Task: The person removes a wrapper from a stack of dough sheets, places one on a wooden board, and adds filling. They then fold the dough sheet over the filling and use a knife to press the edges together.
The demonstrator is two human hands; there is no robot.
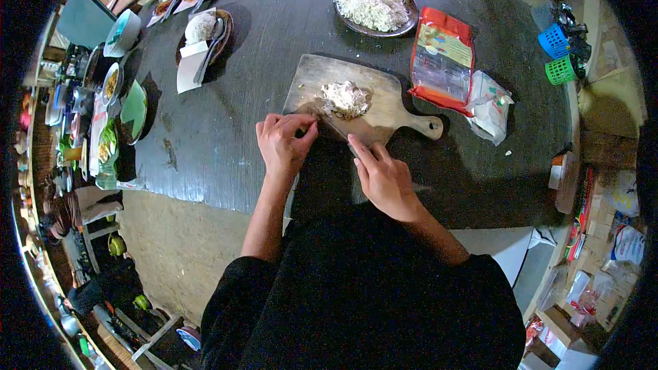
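Observation:
A wooden cutting board with a handle lies on the dark table, bearing a small heap of pale shredded food. My right hand is closed round a knife, its index finger stretched along it. The blade points left across the board's near edge, just below the heap. Close to the knife's tip, my left hand has thumb and fingers drawn together in a pinch at the board's near left corner. Whatever those fingertips hold, if anything, is too small to make out.
Beyond the board stands a plate heaped with white shreds. To its right lie a red plastic packet and a crumpled white bag. Plates with rice mounds sit far left, near a green plate and bowls.

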